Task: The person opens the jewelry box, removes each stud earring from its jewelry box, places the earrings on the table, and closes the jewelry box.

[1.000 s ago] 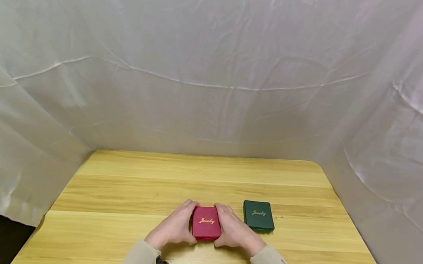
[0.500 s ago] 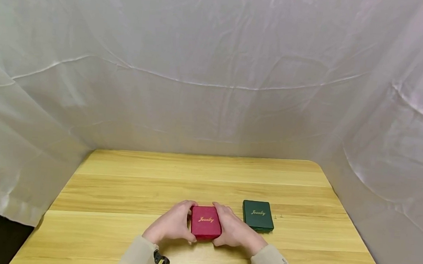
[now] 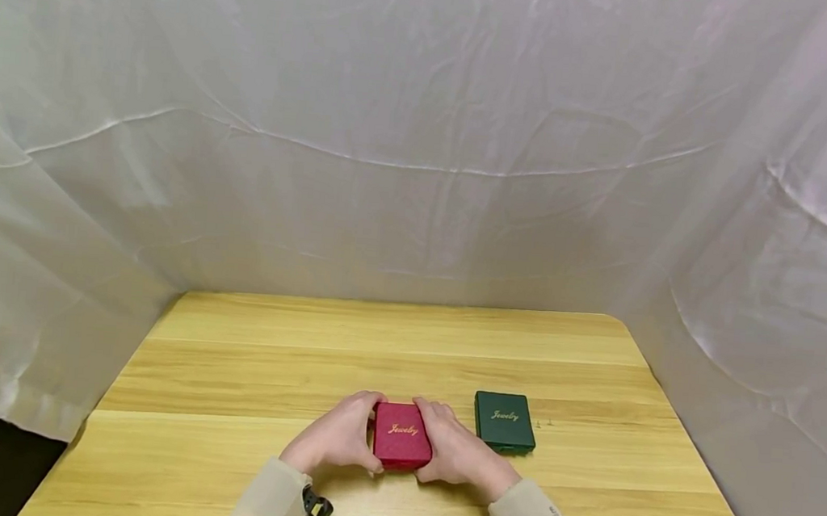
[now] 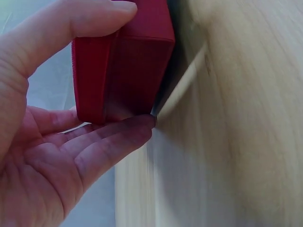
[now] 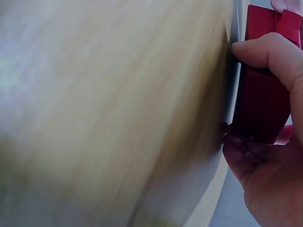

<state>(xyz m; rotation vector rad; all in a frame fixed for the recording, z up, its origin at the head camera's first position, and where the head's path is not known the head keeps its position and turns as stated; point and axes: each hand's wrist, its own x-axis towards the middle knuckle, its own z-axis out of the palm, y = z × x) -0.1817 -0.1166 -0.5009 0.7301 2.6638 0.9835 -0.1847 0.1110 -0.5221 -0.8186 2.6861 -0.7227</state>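
Observation:
A red jewelry box (image 3: 402,443), with gold "Jewelry" lettering on its lid, is between both hands near the front middle of the table. My left hand (image 3: 343,435) grips its left side, thumb at the front and fingers at the back. On the right side my right hand (image 3: 455,449) grips it in the same way. The left wrist view shows the lid part (image 4: 90,78) slightly wider than the base (image 4: 137,75). A red ribbon tab (image 5: 289,27) shows on the front in the right wrist view. Whether the box touches the table, I cannot tell.
A dark green jewelry box (image 3: 504,431) lies shut on the wooden table (image 3: 266,368), just right of my right hand. Tiny objects (image 3: 545,424), too small to make out, lie beside it. Pale cloth (image 3: 417,210) hangs behind and along both sides.
The red box and my left hand have shifted very slightly left since a second ago. Over the last half second almost nothing has moved.

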